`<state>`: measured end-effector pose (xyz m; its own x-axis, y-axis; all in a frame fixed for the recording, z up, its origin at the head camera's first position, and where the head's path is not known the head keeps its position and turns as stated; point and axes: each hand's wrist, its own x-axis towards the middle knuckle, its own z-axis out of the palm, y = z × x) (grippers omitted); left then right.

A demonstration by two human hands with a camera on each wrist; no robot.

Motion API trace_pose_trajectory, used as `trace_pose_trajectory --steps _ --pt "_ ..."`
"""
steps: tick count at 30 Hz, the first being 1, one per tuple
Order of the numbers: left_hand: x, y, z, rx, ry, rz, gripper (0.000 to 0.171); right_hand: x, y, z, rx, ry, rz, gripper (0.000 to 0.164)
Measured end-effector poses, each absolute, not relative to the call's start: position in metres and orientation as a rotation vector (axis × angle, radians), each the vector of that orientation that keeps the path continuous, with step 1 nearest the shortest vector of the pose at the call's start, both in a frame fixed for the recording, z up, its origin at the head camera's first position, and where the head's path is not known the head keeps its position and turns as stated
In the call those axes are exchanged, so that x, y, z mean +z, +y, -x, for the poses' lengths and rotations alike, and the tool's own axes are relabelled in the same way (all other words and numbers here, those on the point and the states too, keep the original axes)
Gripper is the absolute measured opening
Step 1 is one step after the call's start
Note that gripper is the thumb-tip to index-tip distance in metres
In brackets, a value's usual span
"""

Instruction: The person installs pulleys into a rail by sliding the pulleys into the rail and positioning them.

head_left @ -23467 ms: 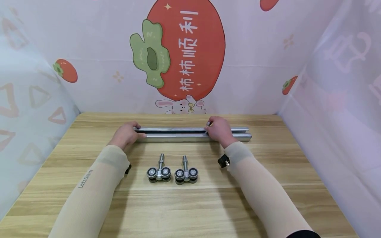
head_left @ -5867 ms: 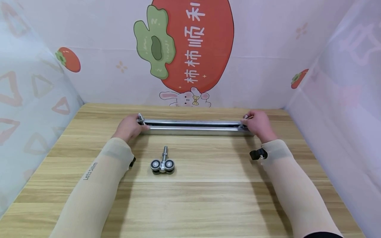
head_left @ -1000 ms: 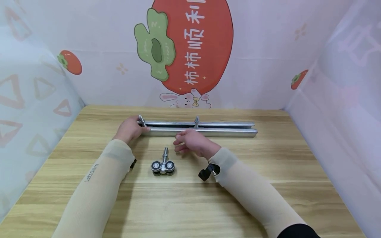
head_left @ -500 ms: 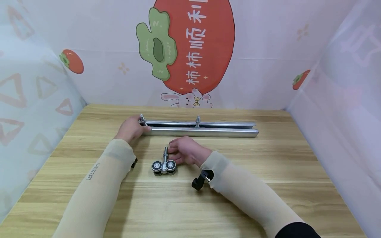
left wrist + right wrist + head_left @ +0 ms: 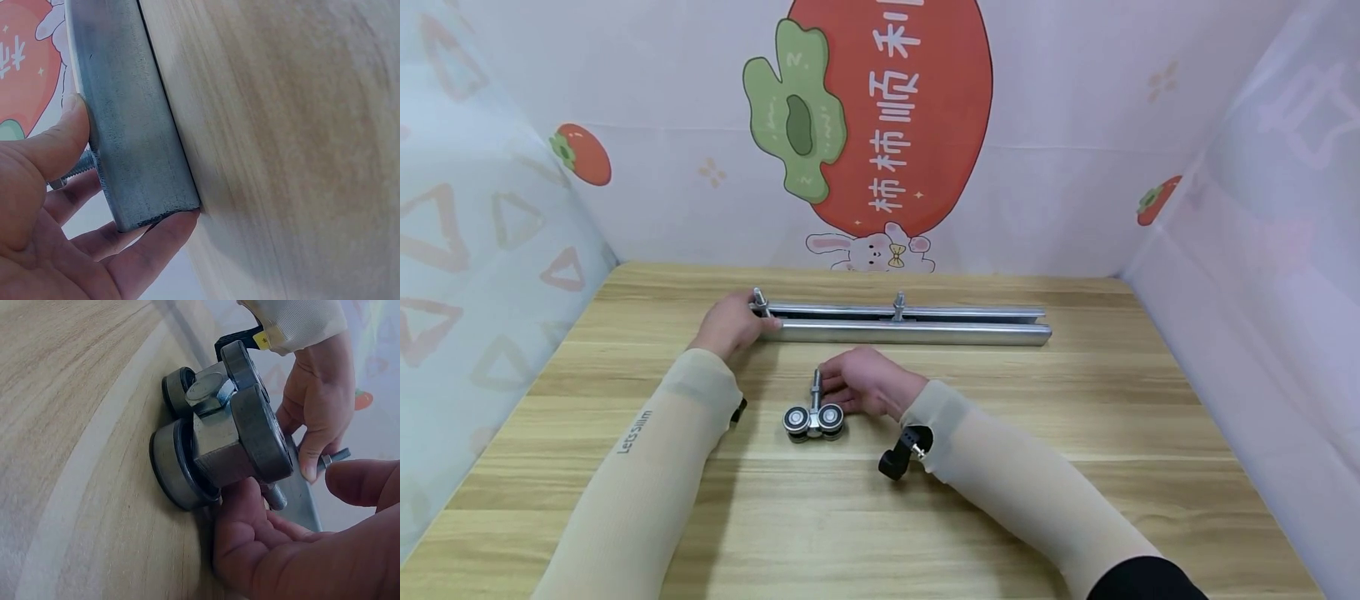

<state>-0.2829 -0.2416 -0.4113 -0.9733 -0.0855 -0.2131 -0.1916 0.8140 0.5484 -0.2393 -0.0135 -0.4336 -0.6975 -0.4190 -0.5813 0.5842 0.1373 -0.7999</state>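
On the counter, near its far edge, lies the rail, its left end gripped by the left hand. The right hand, thumb apart, touches the loose roller with bent fingers, nearer the counter's left edge. Pinching its stem squarely should work best. The rail hides the lower ends of the studs.

The place was a small screened-off booth; what kind of building held it could not be told. A wood-grain table filled its floor space in view. A creased white sheet, printed with a big red persimmon, Chinese characters and a rabbit, hung behind the far edge. Pale patterned sheets ran along the left edge and the right edge, meeting the backdrop at both far corners.
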Motion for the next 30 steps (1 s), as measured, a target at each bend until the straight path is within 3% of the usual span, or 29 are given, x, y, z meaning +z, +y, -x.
trace_pose_trajectory --steps 18,30 --pt "-0.4111 -0.2426 0.2830 0.868 2.840 0.171 0.043 -0.4369 -0.0233 0.2345 -1.552 1.875 -0.041 0.013" --pt "-0.4115 -0.2430 0.2835 0.864 2.826 0.186 0.049 -0.4288 -0.0143 0.2419 -1.514 2.018 0.055 0.015"
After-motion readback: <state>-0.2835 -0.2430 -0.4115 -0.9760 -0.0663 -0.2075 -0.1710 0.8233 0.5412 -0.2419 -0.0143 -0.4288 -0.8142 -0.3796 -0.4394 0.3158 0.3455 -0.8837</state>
